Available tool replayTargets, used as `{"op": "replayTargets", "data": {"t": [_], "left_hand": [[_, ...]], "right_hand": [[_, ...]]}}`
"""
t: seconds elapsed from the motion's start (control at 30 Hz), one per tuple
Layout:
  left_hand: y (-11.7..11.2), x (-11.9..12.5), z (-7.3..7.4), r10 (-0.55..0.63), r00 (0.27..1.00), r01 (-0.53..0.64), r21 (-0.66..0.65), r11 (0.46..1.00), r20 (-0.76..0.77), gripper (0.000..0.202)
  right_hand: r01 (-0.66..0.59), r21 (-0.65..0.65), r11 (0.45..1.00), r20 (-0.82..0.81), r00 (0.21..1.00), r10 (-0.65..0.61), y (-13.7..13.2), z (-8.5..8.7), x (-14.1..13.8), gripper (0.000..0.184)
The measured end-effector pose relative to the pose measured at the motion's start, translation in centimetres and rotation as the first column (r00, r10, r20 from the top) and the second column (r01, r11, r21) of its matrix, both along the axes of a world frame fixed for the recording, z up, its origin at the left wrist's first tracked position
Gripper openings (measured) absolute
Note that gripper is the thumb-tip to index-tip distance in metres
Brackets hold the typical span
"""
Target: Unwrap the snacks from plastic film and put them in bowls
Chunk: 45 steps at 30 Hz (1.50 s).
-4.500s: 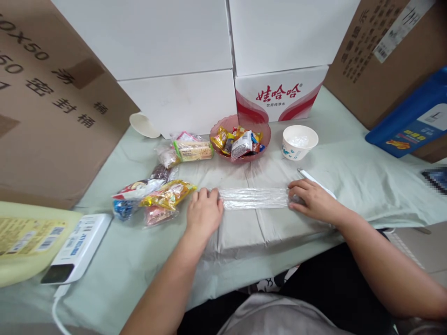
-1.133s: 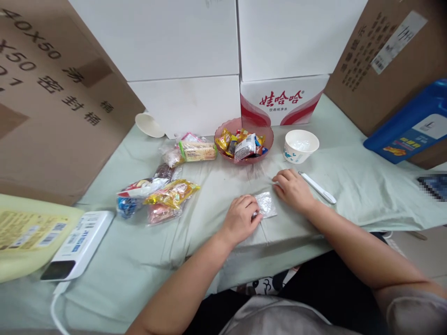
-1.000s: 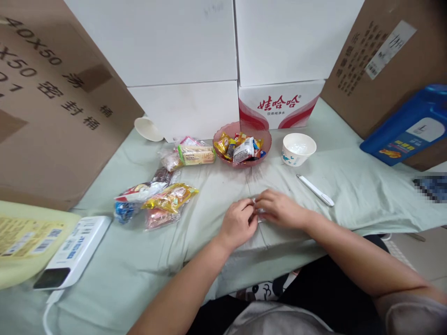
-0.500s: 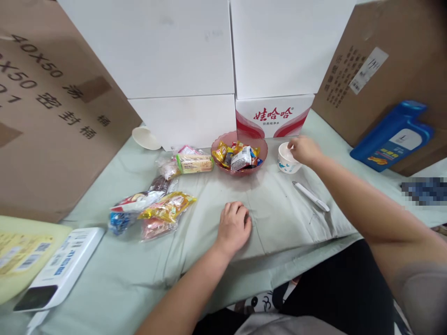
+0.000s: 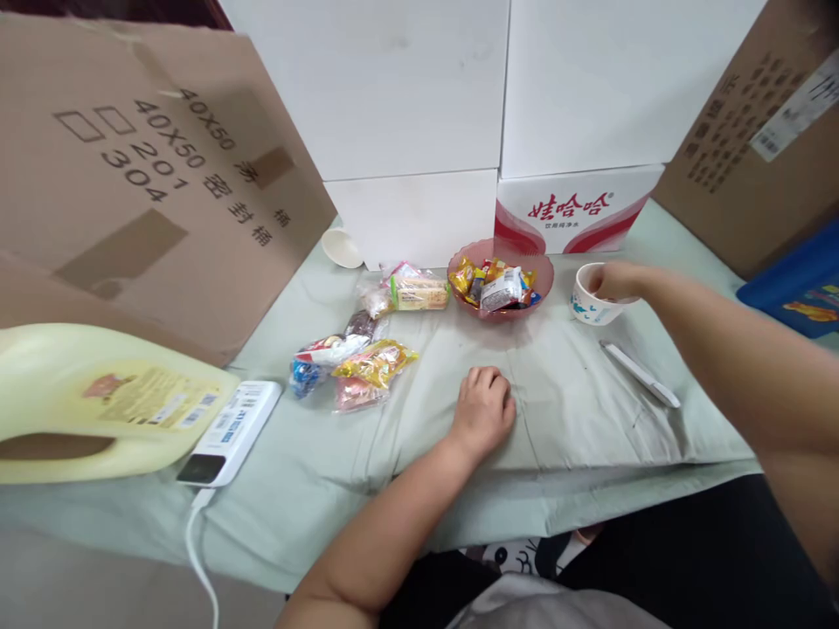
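Pale-green cloth (image 5: 557, 384) bears a round white paper cup (image 5: 588, 306); our right hand (image 5: 613, 281) dips inside, finger state hidden. Left of the cup, our left hand (image 5: 485, 409) rests, fingers bent together, underside hidden.

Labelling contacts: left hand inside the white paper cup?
No, the left hand rests on pale green cloth; the right hand reaches into that cup.

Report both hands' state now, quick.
Left hand: loosely curled on the pale green cloth; grip hidden, cannot tell.
Right hand: fingers inside the paper bowl; open or closed, cannot tell.
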State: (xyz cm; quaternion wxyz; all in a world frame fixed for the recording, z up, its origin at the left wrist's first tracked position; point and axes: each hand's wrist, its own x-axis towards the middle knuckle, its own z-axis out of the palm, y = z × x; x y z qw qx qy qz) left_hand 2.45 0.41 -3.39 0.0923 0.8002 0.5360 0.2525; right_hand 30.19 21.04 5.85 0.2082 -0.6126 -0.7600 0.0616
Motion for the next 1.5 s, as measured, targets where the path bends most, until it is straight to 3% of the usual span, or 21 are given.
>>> {"op": "replayTargets", "data": {"t": [0.07,0.13,0.17,0.23,0.33,0.43,0.5,0.6,0.73,0.83,0.9,0.97,1.03,1.1,1.17,1.2,1.27,1.33,1.37,1.43,1.5], "left_hand": [[-0.1,0.3,0.0,0.006,1.000,-0.006,0.000,1.000,-0.014,0.005],[-0.3,0.7,0.0,0.003,0.999,-0.003,0.010,1.000,-0.034,0.005],[-0.4,0.9,0.0,-0.001,0.999,0.002,0.017,1.000,-0.045,0.006],[-0.5,1.0,-0.2,-0.012,0.999,0.014,0.028,1.000,-0.051,0.008],[-0.4,0.7,-0.6,-0.021,1.000,0.021,0.032,0.999,0.001,0.012],[-0.1,0.1,-1.0,-0.052,0.995,0.049,0.037,0.998,0.080,0.015],[0.1,-0.2,-1.2,-0.072,0.991,0.066,0.055,0.996,0.113,0.015],[0.3,-0.3,-1.4,-0.079,0.988,0.064,0.111,0.992,0.134,0.014],[-0.1,-0.5,-0.4,-0.143,0.955,0.054,0.320,0.946,0.261,0.011],[-1.2,-0.8,0.7,-0.217,0.930,0.022,0.546,0.837,0.295,0.015],[-1.8,-0.7,1.1,-0.206,0.936,-0.015,0.616,0.788,0.285,0.020],[-2.1,-0.4,1.0,-0.138,0.953,-0.053,0.598,0.800,0.270,0.025],[-2.1,0.1,0.6,-0.061,0.974,-0.062,0.512,0.857,0.220,0.030],[-1.8,0.5,0.2,-0.036,0.992,-0.015,0.396,0.918,0.121,0.032],[-1.6,0.8,-0.1,-0.057,0.998,0.044,0.310,0.950,0.032,0.029],[-1.5,0.8,-0.2,-0.067,0.998,0.061,0.290,0.955,0.008,0.027],[-1.3,0.8,-0.2,-0.070,0.998,0.067,0.276,0.959,-0.001,0.026],[-1.2,0.6,-0.1,-0.078,0.997,0.071,0.275,0.959,0.014,0.027],[-1.2,0.6,-0.1,-0.087,0.996,0.076,0.274,0.959,0.028,0.028],[-1.0,0.4,-0.2,-0.103,0.992,0.076,0.282,0.956,0.079,0.032],[-0.8,0.4,-0.4,-0.102,0.981,0.050,0.296,0.954,0.164,0.041]], "right_hand": [[0.053,0.044,0.998,0.048,0.997,-0.055,-1.0,1.3,-1.2,0.018],[0.045,0.113,0.993,0.085,0.995,-0.055,-2.3,2.4,-4.1,0.021],[-0.006,0.152,0.988,0.101,0.995,-0.010,-3.0,2.7,-6.2,0.025],[-0.245,0.221,0.944,0.206,0.958,0.201,-4.2,2.9,-11.3,0.028],[-0.449,0.198,0.871,0.306,0.873,0.380,-4.9,2.0,-19.1,0.034],[-0.472,0.142,0.870,0.380,0.838,0.392,-4.0,0.3,-24.9,0.056],[-0.412,0.128,0.902,0.430,0.843,0.324,-3.0,-0.7,-27.2,0.067],[-0.383,0.102,0.918,0.506,0.815,0.284,-2.4,-1.8,-28.6,0.059],[-0.566,0.106,0.817,0.558,0.714,0.422,-4.9,-2.3,-26.9,0.037],[-0.673,0.160,0.723,0.563,0.663,0.493,-8.6,-3.1,-22.8,0.027],[-0.682,0.184,0.707,0.553,0.667,0.499,-11.4,-3.9,-19.0,0.026],[-0.657,0.172,0.734,0.507,0.698,0.506,-14.2,-4.6,-14.9,0.024],[-0.647,0.130,0.751,0.431,0.719,0.545,-16.6,-4.9,-11.1,0.028],[-0.676,0.076,0.733,0.324,0.712,0.622,-18.4,-4.9,-7.8,0.034],[-0.623,0.082,0.778,0.206,0.774,0.599,-19.3,-4.8,-5.0,0.034],[-0.528,0.110,0.842,0.160,0.846,0.509,-19.4,-4.9,-3.6,0.033],[-0.206,0.146,0.968,0.135,0.973,0.187,-19.2,-5.4,-1.2,0.034],[0.100,0.104,0.990,0.221,0.968,-0.121,-18.8,-6.1,0.5,0.034],[0.185,0.066,0.981,0.282,0.939,-0.196,-18.6,-6.3,1.0,0.033],[0.183,-0.001,0.983,0.328,0.929,-0.173,-18.4,-6.4,0.9,0.031],[0.009,-0.006,1.000,0.220,0.975,-0.008,-18.7,-5.8,-0.5,0.033]]}}
